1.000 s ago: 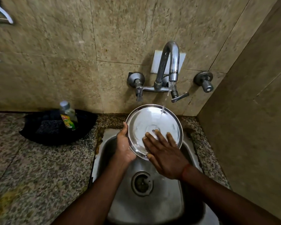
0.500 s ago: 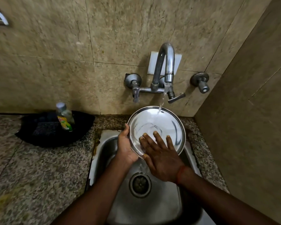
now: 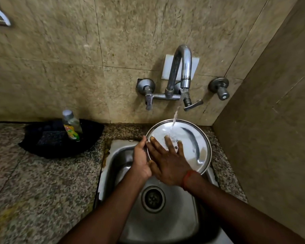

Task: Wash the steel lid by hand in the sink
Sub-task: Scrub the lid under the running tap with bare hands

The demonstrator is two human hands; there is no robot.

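The round steel lid [image 3: 192, 143] is held tilted over the back of the steel sink [image 3: 165, 224], its inner face toward me. My left hand [image 3: 141, 159] grips its left rim. My right hand [image 3: 167, 161] lies flat on the lid's face with fingers spread. A thin stream of water from the curved wall tap [image 3: 181, 71] lands on the lid near my right fingertips.
A dish soap bottle [image 3: 71, 125] stands in a black bowl [image 3: 60, 138] with a dark scrubber, on the speckled granite counter [image 3: 42, 182] left of the sink. Two tap knobs [image 3: 219, 88] stick out of the tiled wall. A side wall closes the right.
My right hand has slid up and left across the lid's face. The lid has tipped slightly flatter, and the water stream hits it nearer my fingers.
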